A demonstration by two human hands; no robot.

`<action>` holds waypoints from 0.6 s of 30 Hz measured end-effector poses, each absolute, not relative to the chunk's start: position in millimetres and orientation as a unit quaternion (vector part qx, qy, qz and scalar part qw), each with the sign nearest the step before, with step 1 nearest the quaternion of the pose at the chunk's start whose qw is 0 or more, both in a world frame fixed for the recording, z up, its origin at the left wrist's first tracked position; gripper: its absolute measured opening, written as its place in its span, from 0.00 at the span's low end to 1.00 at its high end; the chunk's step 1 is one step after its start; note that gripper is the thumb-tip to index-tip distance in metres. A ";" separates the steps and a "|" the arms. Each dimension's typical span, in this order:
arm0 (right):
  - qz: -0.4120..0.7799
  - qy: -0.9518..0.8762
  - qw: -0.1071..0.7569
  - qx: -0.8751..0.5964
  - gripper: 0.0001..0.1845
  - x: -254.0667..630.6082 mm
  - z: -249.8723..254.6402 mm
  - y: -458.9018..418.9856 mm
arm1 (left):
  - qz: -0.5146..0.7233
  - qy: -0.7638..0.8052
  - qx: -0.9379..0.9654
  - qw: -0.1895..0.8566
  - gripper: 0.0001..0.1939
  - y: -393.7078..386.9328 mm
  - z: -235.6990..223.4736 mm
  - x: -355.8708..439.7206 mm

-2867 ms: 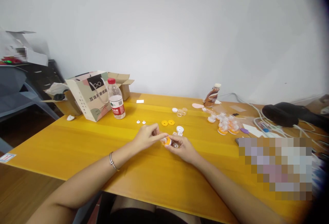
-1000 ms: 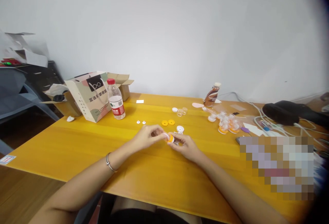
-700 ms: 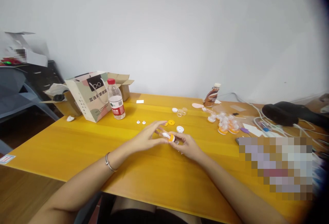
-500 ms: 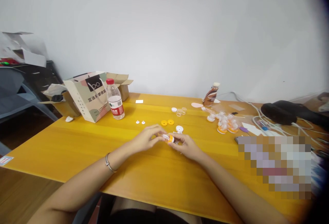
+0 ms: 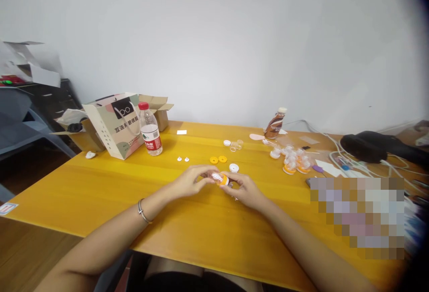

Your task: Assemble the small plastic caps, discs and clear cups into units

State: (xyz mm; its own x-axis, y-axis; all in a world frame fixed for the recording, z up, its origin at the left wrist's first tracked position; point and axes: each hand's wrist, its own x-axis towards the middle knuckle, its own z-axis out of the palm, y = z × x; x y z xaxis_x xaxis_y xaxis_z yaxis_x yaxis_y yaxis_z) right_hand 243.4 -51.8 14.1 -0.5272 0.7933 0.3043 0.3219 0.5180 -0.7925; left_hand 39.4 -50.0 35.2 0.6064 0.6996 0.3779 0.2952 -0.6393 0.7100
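Note:
Over the middle of the table, my two hands hold a small plastic capsule with a clear body, an orange ring and a white base. It lies tilted on its side. My left hand has its fingertips closed around the clear end. On the orange and white end, my right hand grips with thumb and fingers. Two yellow discs and a white disc lie just beyond my fingers. Small white openwork pieces are partly hidden by my right hand.
Two small white pegs lie left. Clear rings and a white cap sit farther back. Several similar capsules cluster right, near cables and a brown drink bottle. A water bottle and paper bag stand left.
My left index finger, earlier stretched over the capsule, now curls around its clear end. The left hand opened wider briefly, then closed on it again. The capsule has turned slightly in my hands.

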 end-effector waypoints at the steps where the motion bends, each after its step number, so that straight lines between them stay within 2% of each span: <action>1: 0.390 -0.792 0.323 -0.341 0.16 243.4 15.0 -51.3 | 0.330 0.272 0.852 0.301 0.13 -50.8 37.9 38.4; 4: 0.486 -0.751 0.313 -0.319 0.17 241.0 15.9 -50.1 | 0.324 0.236 0.860 0.314 0.15 -51.8 43.2 35.5; 7: 0.490 -0.729 0.352 -0.324 0.18 238.5 15.0 -50.2 | 0.331 0.288 0.829 0.347 0.23 -51.1 41.8 35.4; 11: 0.483 -0.722 0.354 -0.346 0.13 239.9 12.6 -50.2 | 0.314 0.340 0.817 0.345 0.15 -49.5 38.0 36.9; 14: 0.585 -0.667 0.332 -0.321 0.10 240.8 9.7 -49.4 | 0.318 0.269 0.827 0.379 0.13 -47.1 38.6 35.6; 18: 0.704 -0.547 0.353 -0.283 0.11 238.4 6.5 -49.2 | 0.333 0.244 0.814 0.410 0.16 -45.3 43.3 32.0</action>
State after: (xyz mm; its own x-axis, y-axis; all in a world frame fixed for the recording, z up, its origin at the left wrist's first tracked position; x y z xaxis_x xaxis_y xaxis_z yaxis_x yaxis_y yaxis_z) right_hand 238.4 -49.2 6.5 -0.5906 0.8069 -0.0123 -0.1870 -0.1516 -0.9706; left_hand 32.0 -45.3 43.3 0.6597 0.6696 0.3411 0.1247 -0.5452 0.8290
